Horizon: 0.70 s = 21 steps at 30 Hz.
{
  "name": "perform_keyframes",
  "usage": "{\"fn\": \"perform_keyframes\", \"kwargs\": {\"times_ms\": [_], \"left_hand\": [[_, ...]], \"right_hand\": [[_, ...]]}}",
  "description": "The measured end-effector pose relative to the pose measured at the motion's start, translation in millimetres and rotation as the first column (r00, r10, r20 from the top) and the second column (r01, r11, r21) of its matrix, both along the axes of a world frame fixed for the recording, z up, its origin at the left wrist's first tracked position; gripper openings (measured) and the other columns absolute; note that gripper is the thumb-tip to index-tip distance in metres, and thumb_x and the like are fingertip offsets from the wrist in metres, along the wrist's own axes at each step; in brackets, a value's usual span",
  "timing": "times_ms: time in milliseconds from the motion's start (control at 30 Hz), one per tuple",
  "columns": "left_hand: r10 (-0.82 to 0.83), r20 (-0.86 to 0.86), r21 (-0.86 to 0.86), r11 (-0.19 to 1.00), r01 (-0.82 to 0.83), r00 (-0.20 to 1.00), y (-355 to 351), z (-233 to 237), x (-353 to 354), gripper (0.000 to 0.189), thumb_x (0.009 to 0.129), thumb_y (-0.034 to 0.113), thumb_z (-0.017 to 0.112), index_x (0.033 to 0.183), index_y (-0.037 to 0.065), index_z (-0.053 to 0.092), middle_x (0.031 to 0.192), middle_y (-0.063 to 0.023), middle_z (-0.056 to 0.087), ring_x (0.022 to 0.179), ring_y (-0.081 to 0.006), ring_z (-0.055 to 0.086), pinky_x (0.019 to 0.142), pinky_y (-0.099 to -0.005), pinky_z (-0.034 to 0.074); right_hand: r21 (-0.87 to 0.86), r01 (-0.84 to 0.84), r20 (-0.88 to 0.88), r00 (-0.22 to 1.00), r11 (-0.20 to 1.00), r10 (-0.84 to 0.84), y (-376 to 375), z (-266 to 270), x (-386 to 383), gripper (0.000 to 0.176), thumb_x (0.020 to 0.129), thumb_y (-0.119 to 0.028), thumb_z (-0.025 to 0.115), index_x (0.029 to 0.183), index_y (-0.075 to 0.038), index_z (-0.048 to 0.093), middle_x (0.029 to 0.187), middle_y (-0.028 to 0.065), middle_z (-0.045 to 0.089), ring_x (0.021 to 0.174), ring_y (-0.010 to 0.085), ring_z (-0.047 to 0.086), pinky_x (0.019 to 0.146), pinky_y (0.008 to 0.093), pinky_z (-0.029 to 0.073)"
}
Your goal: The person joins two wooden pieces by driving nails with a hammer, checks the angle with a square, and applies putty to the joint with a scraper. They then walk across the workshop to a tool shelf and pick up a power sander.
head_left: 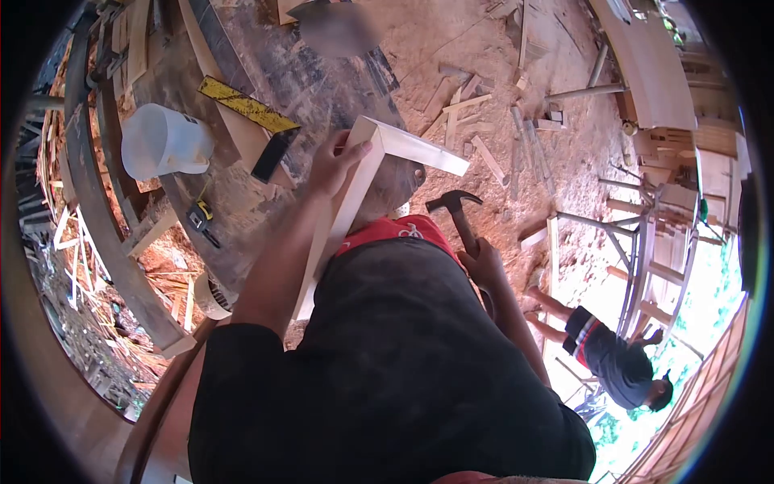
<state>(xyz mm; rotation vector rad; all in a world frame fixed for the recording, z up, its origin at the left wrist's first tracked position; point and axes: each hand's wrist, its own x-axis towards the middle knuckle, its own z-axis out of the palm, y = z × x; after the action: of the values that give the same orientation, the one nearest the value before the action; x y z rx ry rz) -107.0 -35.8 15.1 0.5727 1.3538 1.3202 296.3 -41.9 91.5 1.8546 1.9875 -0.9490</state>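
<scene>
My left hand point(340, 164) grips a wooden frame point(360, 179) made of pale strips, close to the corner where two of them meet. One strip runs back beside my body; a shorter one points out to the right. In my right hand point(484, 264) is a claw hammer point(458, 211), held by its handle with the head up, apart from the frame. Left of my left hand, a yellow and black try square point(250, 105) lies across a board on the workbench point(258, 218). A tape measure point(199, 216) rests on the bench nearer to me.
A translucent white bucket point(165, 141) lies on the bench at left. Wood offcuts point(463, 105) litter the dirt floor ahead. Another person point(609, 355) stands at right near a wooden rack point(645, 234). Scrap strips point(81, 258) pile up at far left.
</scene>
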Motion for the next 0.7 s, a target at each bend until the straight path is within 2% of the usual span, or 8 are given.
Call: {"fn": "perform_keyframes", "kwargs": {"times_ms": [33, 100, 200, 233, 300, 433, 533, 700], "left_hand": [[0.036, -0.31, 0.041, 0.999, -0.024, 0.95, -8, 9, 9, 0.079, 0.081, 0.047, 0.085, 0.137, 0.0, 0.057, 0.119, -0.0155, 0.067, 0.112, -0.0281, 0.066, 0.096, -0.0375, 0.053], [0.126, -0.803, 0.125, 0.991, -0.043, 0.583, -29, 24, 27, 0.088, 0.08, 0.043, 0.085, 0.148, 0.0, 0.048, 0.13, -0.0205, 0.061, 0.121, -0.0334, 0.061, 0.103, -0.0403, 0.049], [-0.155, -0.945, -0.19, 0.977, -0.098, 0.288, -55, 19, 49, 0.101, 0.076, 0.037, 0.086, 0.157, 0.002, 0.035, 0.14, -0.0242, 0.052, 0.132, -0.0404, 0.053, 0.108, -0.0458, 0.046], [-0.135, -0.945, -0.181, 0.974, -0.133, 0.297, -56, 4, 48, 0.097, 0.078, 0.032, 0.081, 0.158, 0.003, 0.034, 0.136, -0.0247, 0.055, 0.124, -0.0428, 0.058, 0.103, -0.0551, 0.047], [-0.148, -0.961, -0.184, 0.972, -0.143, 0.235, -55, -21, 37, 0.094, 0.079, 0.029, 0.08, 0.157, 0.003, 0.035, 0.135, -0.0238, 0.055, 0.121, -0.0421, 0.06, 0.101, -0.0536, 0.049], [-0.147, -0.962, -0.191, 0.965, -0.181, 0.23, -44, -27, 35, 0.084, 0.08, 0.021, 0.078, 0.153, 0.004, 0.04, 0.133, -0.0208, 0.057, 0.113, -0.0402, 0.065, 0.095, -0.0495, 0.055], [-0.14, -0.943, -0.207, 0.957, -0.202, 0.302, -34, -12, 32, 0.079, 0.082, 0.014, 0.076, 0.152, 0.004, 0.041, 0.131, -0.0215, 0.059, 0.112, -0.042, 0.064, 0.095, -0.0503, 0.054], [-0.252, -0.911, -0.34, 0.906, -0.25, 0.325, -17, -7, 29, 0.061, 0.084, 0.025, 0.079, 0.133, 0.003, 0.051, 0.126, -0.0205, 0.062, 0.108, -0.0391, 0.067, 0.092, -0.0494, 0.056]], "right_hand": [[0.032, 0.003, -0.027, 1.0, 0.999, -0.002, 0, 2, -4, 0.05, 0.085, -0.039, 0.081, 0.108, 0.001, 0.062, 0.097, 0.0265, 0.071, 0.098, 0.0468, 0.07, 0.084, 0.0539, 0.053], [0.095, 0.002, -0.078, 0.997, 0.996, 0.006, 5, 5, -11, 0.051, 0.085, -0.038, 0.081, 0.11, 0.001, 0.061, 0.095, 0.0255, 0.071, 0.096, 0.0456, 0.07, 0.084, 0.0539, 0.053], [0.011, 0.04, -0.141, 0.989, 0.999, -0.038, 22, 14, -23, 0.051, 0.086, -0.037, 0.082, 0.113, 0.0, 0.06, 0.092, 0.0234, 0.07, 0.094, 0.0423, 0.071, 0.082, 0.0519, 0.054], [-0.045, 0.077, -0.191, 0.978, 0.996, -0.084, 28, 22, -33, 0.051, 0.086, -0.037, 0.082, 0.113, 0.0, 0.06, 0.091, 0.0227, 0.07, 0.092, 0.0412, 0.071, 0.081, 0.051, 0.054], [-0.16, 0.141, -0.276, 0.944, 0.977, -0.181, 41, 42, -60, 0.05, 0.086, -0.037, 0.082, 0.113, -0.001, 0.06, 0.09, 0.0214, 0.069, 0.088, 0.0391, 0.072, 0.078, 0.0492, 0.054], [0.161, -0.117, -0.299, 0.94, 0.98, 0.161, 61, 49, -99, 0.043, 0.09, -0.031, 0.079, 0.117, -0.003, 0.059, 0.092, 0.0194, 0.071, 0.08, 0.0357, 0.073, 0.074, 0.0473, 0.055], [0.226, -0.151, -0.387, 0.893, 0.962, 0.231, 75, 82, -145, 0.041, 0.092, -0.029, 0.077, 0.117, -0.003, 0.058, 0.091, 0.0192, 0.073, 0.082, 0.0355, 0.073, 0.074, 0.0479, 0.054], [0.116, -0.298, -0.514, 0.798, 0.947, 0.314, 99, 54, -188, 0.03, 0.1, -0.026, 0.065, 0.111, 0.0, 0.055, 0.091, 0.0317, 0.068, 0.09, 0.0529, 0.068, 0.075, 0.0551, 0.052]]}}
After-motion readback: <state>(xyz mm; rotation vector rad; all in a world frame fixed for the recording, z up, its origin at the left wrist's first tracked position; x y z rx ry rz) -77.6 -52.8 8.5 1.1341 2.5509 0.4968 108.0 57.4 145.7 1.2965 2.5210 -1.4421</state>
